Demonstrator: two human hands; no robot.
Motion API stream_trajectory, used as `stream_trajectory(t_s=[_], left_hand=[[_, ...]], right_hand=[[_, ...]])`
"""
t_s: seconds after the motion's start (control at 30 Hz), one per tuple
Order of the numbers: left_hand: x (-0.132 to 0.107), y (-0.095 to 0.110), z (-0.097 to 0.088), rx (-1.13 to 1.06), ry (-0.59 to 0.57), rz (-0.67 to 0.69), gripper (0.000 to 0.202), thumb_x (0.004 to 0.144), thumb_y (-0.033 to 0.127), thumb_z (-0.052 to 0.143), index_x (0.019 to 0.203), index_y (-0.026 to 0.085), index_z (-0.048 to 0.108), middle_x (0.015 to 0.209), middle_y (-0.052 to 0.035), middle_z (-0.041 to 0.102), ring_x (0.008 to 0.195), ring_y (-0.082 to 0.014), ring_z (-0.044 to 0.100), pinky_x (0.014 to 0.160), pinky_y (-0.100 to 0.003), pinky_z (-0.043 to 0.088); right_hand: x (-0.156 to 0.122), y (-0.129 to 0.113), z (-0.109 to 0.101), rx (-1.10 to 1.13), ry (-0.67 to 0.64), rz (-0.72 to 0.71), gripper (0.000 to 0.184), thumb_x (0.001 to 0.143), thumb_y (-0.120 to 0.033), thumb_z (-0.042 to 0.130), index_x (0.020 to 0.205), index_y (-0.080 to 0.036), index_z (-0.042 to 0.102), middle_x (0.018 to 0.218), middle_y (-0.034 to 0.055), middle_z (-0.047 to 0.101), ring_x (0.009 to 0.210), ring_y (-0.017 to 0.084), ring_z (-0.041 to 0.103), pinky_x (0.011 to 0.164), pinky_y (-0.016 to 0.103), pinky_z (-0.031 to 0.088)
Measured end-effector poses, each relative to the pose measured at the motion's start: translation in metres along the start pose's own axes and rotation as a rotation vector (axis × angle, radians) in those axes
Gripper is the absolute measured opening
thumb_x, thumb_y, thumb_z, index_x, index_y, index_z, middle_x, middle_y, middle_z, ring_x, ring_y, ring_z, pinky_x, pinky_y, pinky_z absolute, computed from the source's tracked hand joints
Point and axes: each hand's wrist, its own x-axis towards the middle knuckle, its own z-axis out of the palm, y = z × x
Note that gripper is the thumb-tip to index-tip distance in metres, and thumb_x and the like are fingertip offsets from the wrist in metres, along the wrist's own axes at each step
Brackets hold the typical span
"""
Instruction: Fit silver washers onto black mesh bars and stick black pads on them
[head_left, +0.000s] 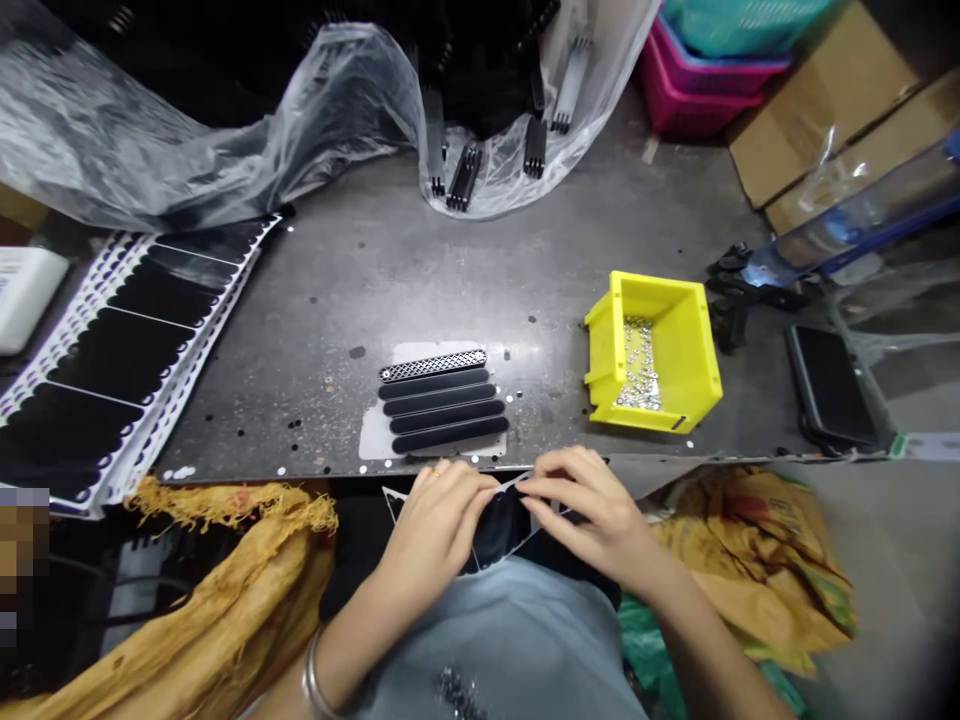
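My left hand and my right hand pinch a black adhesive strip on a white-edged backing sheet between them, just below the table's front edge. The sheet bends between my fingers. On the steel table in front of me lie several black rubber strips side by side on a white paper. A perforated metal strip lies above them. Stacked backing sheets with black strips spread to the left, well beyond my hands.
A yellow plastic bin holds small silver parts. Black comb-like parts lie on clear plastic sheeting at the back. Pink baskets, cardboard boxes, a black tablet-like device and a plastic tube stand to the right. Yellow cloth lies beside my lap.
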Motion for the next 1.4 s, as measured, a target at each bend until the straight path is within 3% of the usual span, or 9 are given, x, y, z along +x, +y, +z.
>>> stream_trajectory(t_s=[0.17, 0.3, 0.4, 0.5, 0.6, 0.77, 0.9, 1.23, 1.4], left_hand=[[0.002, 0.003, 0.006, -0.003, -0.081, 0.024, 0.027, 0.109, 0.018, 0.038, 0.105, 0.022, 0.065, 0.097, -0.0029, 0.069, 0.09, -0.0189, 0.061, 0.082, -0.034, 0.046], [-0.002, -0.005, 0.004, 0.063, 0.028, 0.056, 0.025, 0.107, 0.014, 0.039, 0.106, 0.021, 0.062, 0.094, -0.003, 0.067, 0.085, -0.0174, 0.064, 0.076, -0.029, 0.049], [-0.007, -0.016, -0.003, 0.216, 0.175, 0.166, 0.027, 0.106, 0.009, 0.038, 0.117, 0.018, 0.06, 0.096, -0.0047, 0.067, 0.081, -0.0158, 0.066, 0.067, -0.025, 0.049], [-0.008, -0.024, -0.005, 0.348, 0.249, 0.312, 0.03, 0.106, 0.009, 0.036, 0.119, 0.016, 0.062, 0.094, -0.0048, 0.07, 0.079, -0.0163, 0.066, 0.068, -0.026, 0.049], [-0.006, -0.026, -0.004, 0.399, 0.32, 0.373, 0.026, 0.106, 0.009, 0.043, 0.121, 0.014, 0.064, 0.09, -0.0036, 0.073, 0.075, -0.0161, 0.065, 0.068, -0.029, 0.047], [0.006, -0.039, -0.035, 0.209, 0.606, 0.052, 0.012, 0.1, 0.017, 0.064, 0.11, 0.021, 0.069, 0.097, -0.0016, 0.075, 0.089, -0.0168, 0.068, 0.086, -0.033, 0.044], [0.028, -0.071, -0.065, -0.002, 0.656, -0.267, 0.018, 0.105, 0.023, 0.055, 0.112, 0.022, 0.071, 0.097, -0.0015, 0.074, 0.092, -0.0182, 0.067, 0.088, -0.034, 0.046], [0.044, -0.09, -0.066, -0.263, 0.563, -0.339, 0.022, 0.102, 0.031, 0.056, 0.098, 0.024, 0.076, 0.09, -0.0004, 0.075, 0.088, -0.0182, 0.065, 0.086, -0.033, 0.046], [0.045, -0.09, -0.069, -0.282, 0.568, -0.398, 0.016, 0.095, 0.034, 0.066, 0.091, 0.024, 0.077, 0.08, 0.0013, 0.072, 0.076, -0.0165, 0.061, 0.081, -0.032, 0.045]], right_hand=[[-0.006, 0.01, 0.023, -0.051, -0.014, -0.106, 0.032, 0.101, -0.022, 0.064, 0.132, -0.023, 0.066, 0.109, 0.0092, 0.072, 0.095, 0.02, 0.067, 0.081, 0.037, 0.056], [-0.02, 0.012, 0.019, 0.047, 0.039, -0.198, 0.032, 0.095, -0.017, 0.072, 0.126, -0.023, 0.07, 0.112, 0.0098, 0.074, 0.105, 0.022, 0.069, 0.088, 0.04, 0.058], [-0.031, 0.01, -0.003, 0.415, 0.025, -0.042, 0.02, 0.091, -0.037, 0.077, 0.105, -0.024, 0.073, 0.116, 0.0108, 0.07, 0.112, 0.029, 0.07, 0.093, 0.048, 0.06], [-0.02, 0.008, -0.026, 0.821, 0.157, 0.215, 0.026, 0.094, -0.051, 0.071, 0.108, -0.029, 0.067, 0.113, 0.006, 0.061, 0.081, 0.02, 0.073, 0.07, 0.04, 0.065], [0.022, 0.003, -0.027, 0.554, 0.246, 0.271, 0.023, 0.096, -0.027, 0.071, 0.119, -0.034, 0.069, 0.11, 0.0031, 0.057, 0.072, 0.012, 0.065, 0.06, 0.029, 0.059], [0.119, -0.004, 0.017, 0.067, 0.085, -0.128, 0.048, 0.102, -0.015, 0.059, 0.149, -0.025, 0.056, 0.115, 0.0087, 0.069, 0.103, 0.02, 0.068, 0.09, 0.036, 0.057], [0.168, 0.0, 0.05, -0.051, -0.075, -0.291, 0.018, 0.104, -0.024, 0.059, 0.112, -0.021, 0.076, 0.109, 0.0065, 0.076, 0.095, 0.02, 0.068, 0.086, 0.037, 0.054], [0.185, 0.007, 0.061, -0.043, -0.177, -0.272, 0.019, 0.105, -0.026, 0.058, 0.108, -0.021, 0.076, 0.108, 0.0064, 0.076, 0.089, 0.019, 0.062, 0.08, 0.035, 0.054], [0.181, 0.004, 0.044, -0.096, -0.2, -0.26, 0.021, 0.104, -0.027, 0.059, 0.112, -0.018, 0.076, 0.112, 0.0096, 0.074, 0.094, 0.022, 0.063, 0.083, 0.038, 0.054]])
